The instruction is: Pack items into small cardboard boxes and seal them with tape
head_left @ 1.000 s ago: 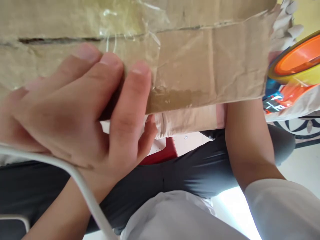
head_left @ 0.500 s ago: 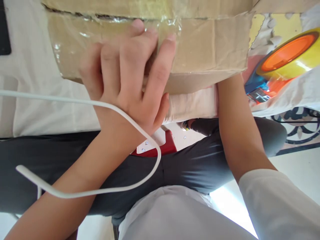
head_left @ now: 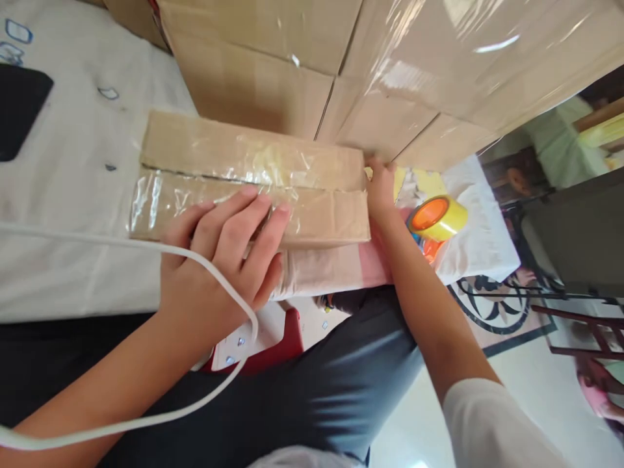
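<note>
A small cardboard box, its seam covered with shiny clear tape, lies on the cloth-covered table. My left hand rests on its near face, fingers stretched and slightly spread. At the box's right end is my right hand, its fingers bent near the far corner and partly hidden, so its grip is unclear. A white cable loops in front of my left wrist. Just right of my right forearm stands a yellow tape roll with an orange core.
Large taped cardboard boxes rise behind the small one. A black flat object lies at the left on the white cloth. Below the table edge are a red and white object and a patterned floor.
The view has widened and lifted, showing the large boxes behind. The small box appears farther off. My left hand stays on it; my right hand now shows at its right end.
</note>
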The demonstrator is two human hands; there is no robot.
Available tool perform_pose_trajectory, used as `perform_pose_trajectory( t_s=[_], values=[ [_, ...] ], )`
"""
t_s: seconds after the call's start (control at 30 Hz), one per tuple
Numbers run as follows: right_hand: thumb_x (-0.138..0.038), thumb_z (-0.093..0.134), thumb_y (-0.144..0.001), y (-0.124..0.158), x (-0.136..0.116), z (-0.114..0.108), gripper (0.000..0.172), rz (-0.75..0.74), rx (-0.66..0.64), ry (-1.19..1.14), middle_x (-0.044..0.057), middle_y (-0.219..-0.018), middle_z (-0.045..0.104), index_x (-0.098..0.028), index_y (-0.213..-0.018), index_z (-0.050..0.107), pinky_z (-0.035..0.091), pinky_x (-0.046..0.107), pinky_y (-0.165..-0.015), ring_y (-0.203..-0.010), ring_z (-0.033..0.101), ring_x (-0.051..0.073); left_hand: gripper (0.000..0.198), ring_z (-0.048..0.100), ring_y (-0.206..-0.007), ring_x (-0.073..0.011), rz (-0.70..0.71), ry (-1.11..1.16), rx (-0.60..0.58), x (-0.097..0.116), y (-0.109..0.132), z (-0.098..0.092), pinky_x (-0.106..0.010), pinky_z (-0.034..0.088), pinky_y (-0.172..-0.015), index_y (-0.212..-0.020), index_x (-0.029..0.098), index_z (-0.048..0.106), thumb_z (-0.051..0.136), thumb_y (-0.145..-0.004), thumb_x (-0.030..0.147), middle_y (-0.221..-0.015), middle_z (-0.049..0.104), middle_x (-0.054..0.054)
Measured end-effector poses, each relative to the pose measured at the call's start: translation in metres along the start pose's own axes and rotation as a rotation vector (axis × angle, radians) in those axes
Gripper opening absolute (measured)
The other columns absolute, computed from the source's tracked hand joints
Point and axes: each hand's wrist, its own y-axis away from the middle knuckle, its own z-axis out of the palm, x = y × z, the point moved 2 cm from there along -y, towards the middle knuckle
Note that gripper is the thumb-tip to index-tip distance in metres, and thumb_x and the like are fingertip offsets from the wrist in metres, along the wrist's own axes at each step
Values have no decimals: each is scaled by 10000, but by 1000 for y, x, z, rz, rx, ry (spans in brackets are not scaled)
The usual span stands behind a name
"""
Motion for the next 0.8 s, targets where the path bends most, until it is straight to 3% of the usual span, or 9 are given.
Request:
perform_pose_trajectory(
  t_s=[0.1, 0.17, 0.3, 0.43, 0.63, 0.8],
  values=[
    [-377, 340, -1052, 6, 3, -15, 421, 156, 11, 29, 159, -1448, 431, -301, -1372, 604, 326, 632, -1037, -1342, 337, 415, 748, 548, -1383, -331, 45, -103, 58, 1, -1, 1, -516, 332, -1210, -1588, 308, 345, 607, -888, 343, -1472, 580, -77],
    [-362, 337, -1050, 13, 1, -15, 430, 136, -26, 64, 131, -1522, 408, -340, -1402, 583, 299, 664, -1037, -1369, 287, 431, 780, 567, -1362, -324, 79, -157, 100, 2, -2, -1, -491, 339, -1206, -1597, 255, 349, 623, -873, 352, -1441, 606, -103],
    [-287, 294, -1037, 14, 1, -9, 465, 110, -40, -9, 96, -1448, 551, -326, -1349, 637, 313, 638, -1035, -1305, 363, 390, 792, 576, -1345, -326, 149, -191, 136, 4, -3, -2, -461, 336, -1207, -1561, 126, 419, 671, -843, 343, -1406, 626, -166],
    [-202, 316, -991, 7, 4, -7, 465, 150, 52, -90, 96, -1399, 609, -264, -1223, 715, 319, 594, -1033, -1297, 392, 372, 736, 578, -1341, -332, 153, -177, 145, 6, -2, -4, -461, 336, -1198, -1530, 109, 457, 671, -861, 329, -1396, 631, -181],
    [-162, 382, -956, 10, 3, -12, 417, 175, 208, -105, 118, -1395, 601, -230, -1186, 722, 321, 536, -1029, -1299, 406, 347, 637, 561, -1370, -320, 148, -148, 124, 7, -1, -6, -452, 350, -1166, -1533, 164, 435, 586, -931, 306, -1422, 621, -163],
    [-127, 392, -961, 11, 0, -13, 386, 31, 143, -28, 87, -1444, 564, -223, -1029, 760, 345, 508, -1014, -1324, 378, 363, 637, 565, -1361, -325, 163, -157, 137, 6, 0, -4, -449, 347, -1153, -1534, 142, 428, 563, -934, 309, -1415, 625, -176]
  ],
)
